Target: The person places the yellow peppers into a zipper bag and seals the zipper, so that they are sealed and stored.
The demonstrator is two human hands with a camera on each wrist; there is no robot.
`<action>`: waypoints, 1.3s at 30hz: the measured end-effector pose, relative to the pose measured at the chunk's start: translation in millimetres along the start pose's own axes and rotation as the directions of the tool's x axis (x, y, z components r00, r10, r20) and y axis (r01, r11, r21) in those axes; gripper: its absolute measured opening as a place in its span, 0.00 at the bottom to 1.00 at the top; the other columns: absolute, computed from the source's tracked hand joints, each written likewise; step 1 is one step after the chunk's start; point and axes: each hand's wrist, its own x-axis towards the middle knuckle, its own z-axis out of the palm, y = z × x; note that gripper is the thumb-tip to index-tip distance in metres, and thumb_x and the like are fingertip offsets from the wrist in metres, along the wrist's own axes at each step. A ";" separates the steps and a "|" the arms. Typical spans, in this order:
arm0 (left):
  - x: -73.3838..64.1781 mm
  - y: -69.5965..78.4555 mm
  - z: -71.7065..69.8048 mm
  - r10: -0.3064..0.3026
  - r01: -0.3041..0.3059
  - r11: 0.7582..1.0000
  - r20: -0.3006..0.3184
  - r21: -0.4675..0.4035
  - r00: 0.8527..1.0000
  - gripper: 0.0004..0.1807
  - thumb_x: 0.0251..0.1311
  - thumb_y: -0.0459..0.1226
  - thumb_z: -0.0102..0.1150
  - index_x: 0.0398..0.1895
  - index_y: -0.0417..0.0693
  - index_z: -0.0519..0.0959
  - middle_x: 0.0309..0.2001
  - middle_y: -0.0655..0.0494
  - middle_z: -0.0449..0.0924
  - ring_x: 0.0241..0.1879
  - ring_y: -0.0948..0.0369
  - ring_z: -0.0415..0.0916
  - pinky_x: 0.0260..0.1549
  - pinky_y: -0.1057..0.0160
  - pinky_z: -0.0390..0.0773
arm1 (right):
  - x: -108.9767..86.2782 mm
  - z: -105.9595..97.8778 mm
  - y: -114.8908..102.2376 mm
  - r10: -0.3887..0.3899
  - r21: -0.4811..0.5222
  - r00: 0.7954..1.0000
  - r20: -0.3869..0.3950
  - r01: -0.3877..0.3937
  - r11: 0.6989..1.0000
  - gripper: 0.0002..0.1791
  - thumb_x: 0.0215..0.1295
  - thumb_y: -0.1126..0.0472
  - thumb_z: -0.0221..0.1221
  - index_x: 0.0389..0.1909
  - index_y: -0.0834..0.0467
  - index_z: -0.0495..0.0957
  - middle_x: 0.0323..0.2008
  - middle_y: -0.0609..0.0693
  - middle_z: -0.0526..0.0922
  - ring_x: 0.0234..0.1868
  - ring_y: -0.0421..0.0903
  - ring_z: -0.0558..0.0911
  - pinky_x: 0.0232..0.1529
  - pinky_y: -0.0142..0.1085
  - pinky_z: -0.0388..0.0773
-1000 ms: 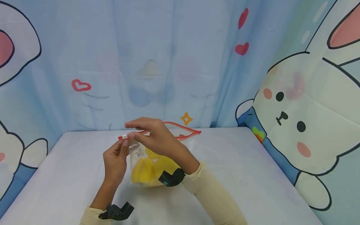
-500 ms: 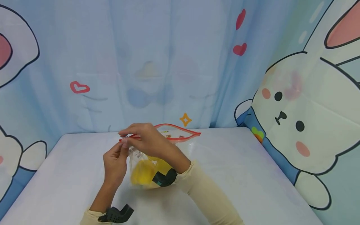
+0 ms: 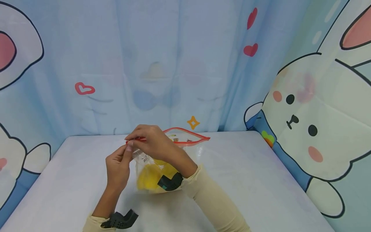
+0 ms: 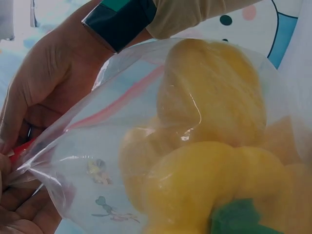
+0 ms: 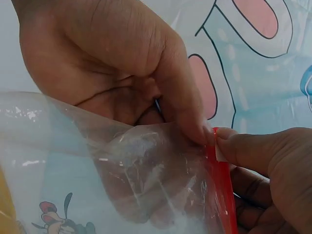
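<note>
A clear zip bag (image 3: 145,161) with a red zip edge (image 3: 197,141) stands on the table, its mouth gaping. Inside are several yellow bell peppers (image 4: 219,175), a green stem showing on one. My left hand (image 3: 118,164) pinches the zip's left end between thumb and fingers. Reaching across the bag's front, my right hand (image 3: 157,141) holds the zip right beside it. In the right wrist view, the right thumb (image 5: 253,151) presses a small white slider (image 5: 219,152) on the red zip, with the left thumb tip against the other side. The right hand hides part of the opening.
A white table (image 3: 246,180) extends around the bag. Behind it hangs a blue curtain (image 3: 179,64) printed with hearts and rabbits, close to the table's back edge. Both wrists wear black camera mounts (image 3: 120,219).
The right hand's raised fingers have come down over the zip's left end, covering the white slider from the head view. The left hand keeps its pinch.
</note>
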 end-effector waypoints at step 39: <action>1.2 -8.1 1.6 0.013 -0.017 0.999 -0.089 -0.037 0.996 0.15 0.69 0.30 0.50 0.45 0.22 0.79 0.34 0.58 0.84 0.35 0.64 0.82 0.39 0.66 0.81 | -32.9 -39.3 23.4 0.179 0.008 0.983 0.046 -0.179 0.984 0.08 0.66 0.63 0.60 0.40 0.57 0.87 0.31 0.41 0.81 0.30 0.40 0.72 0.34 0.31 0.73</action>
